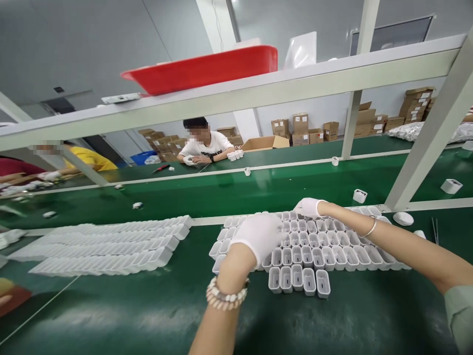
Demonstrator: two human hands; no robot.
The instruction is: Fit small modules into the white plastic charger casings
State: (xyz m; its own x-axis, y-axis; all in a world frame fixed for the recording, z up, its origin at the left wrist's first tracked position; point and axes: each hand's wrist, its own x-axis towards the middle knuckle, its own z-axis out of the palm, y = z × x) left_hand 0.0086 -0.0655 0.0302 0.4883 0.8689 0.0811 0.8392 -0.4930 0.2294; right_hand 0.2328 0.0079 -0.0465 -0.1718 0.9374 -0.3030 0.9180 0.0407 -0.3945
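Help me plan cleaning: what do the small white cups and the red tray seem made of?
White cups: probably moulded plastic, smooth, satin, judging by uniform rounded corners. Red tray: likely plastic, with slight sheen and even colour, though painted metal could look similar.

Red tray (210,69) on shelf (236,101); cardboard boxes (300,124) beyond.

White gloves (258,235) cover the left hand (256,240) and right hand (309,207); a pale beaded bracelet (226,297) shows lower centre, a thin silvery bangle (373,226) right, a grey-green sleeve (460,310) lower right.
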